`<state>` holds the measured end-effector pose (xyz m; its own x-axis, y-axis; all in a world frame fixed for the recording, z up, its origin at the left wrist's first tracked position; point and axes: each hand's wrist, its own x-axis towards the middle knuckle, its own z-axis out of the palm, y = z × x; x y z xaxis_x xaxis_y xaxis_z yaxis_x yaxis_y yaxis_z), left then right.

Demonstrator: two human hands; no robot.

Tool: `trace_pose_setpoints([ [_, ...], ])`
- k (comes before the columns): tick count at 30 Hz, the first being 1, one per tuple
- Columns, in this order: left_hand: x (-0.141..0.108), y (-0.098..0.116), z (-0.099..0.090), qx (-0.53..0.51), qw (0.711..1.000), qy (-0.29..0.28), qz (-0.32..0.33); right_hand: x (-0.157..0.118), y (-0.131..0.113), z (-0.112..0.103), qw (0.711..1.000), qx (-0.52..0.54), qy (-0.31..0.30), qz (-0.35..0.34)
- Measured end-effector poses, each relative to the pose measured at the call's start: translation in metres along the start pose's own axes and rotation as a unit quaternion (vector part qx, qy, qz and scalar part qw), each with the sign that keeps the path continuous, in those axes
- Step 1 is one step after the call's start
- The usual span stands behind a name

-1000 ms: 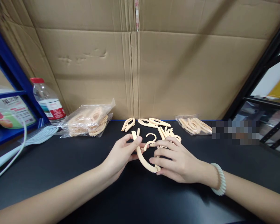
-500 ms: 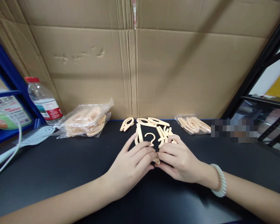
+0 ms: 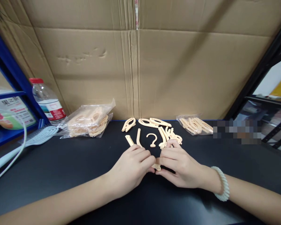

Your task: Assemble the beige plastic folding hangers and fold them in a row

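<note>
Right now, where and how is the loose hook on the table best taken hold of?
Pinch the loose hook by its stem, probably from above: it seems to lie flat, its curve opens to the left, and a gap separates it from the pieces on its right.

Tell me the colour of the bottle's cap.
The bottle's cap is red; it shows best in the head view, at the left.

single head view, looking forward and down, hands near.

Red-capped bottle (image 3: 51, 107) beside blue rack (image 3: 11, 67), cardboard (image 3: 89, 75) behind; pale-blue brush (image 3: 43, 135) nearby.
</note>
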<state>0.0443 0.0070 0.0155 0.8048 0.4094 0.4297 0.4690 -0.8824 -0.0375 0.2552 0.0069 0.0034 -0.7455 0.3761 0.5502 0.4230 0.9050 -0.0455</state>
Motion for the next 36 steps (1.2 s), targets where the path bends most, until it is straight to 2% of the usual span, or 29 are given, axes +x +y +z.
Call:
trace_pose_setpoints([
  [5,-0.001,-0.002,0.000,-0.009,1.000,0.010,0.011,0.003,-0.002,-0.002,0.998,0.062,0.002,0.026],
  [10,0.001,-0.011,-0.009,0.019,0.995,0.006,0.097,0.007,0.001,-0.007,0.985,0.132,0.056,0.099],
  [15,0.003,-0.039,-0.018,0.013,0.996,-0.058,0.072,0.007,0.012,-0.009,0.982,0.115,0.106,0.104],
  [21,-0.004,-0.067,-0.013,0.049,0.992,-0.110,0.047,0.004,0.023,-0.006,0.978,0.084,0.135,0.132],
  [29,-0.009,-0.070,-0.002,0.034,0.993,-0.111,0.000,0.000,0.034,0.001,0.980,0.064,0.110,0.153],
  [36,-0.010,-0.064,0.004,0.013,0.996,-0.073,-0.048,-0.001,0.039,0.006,0.984,0.031,0.080,0.154],
])
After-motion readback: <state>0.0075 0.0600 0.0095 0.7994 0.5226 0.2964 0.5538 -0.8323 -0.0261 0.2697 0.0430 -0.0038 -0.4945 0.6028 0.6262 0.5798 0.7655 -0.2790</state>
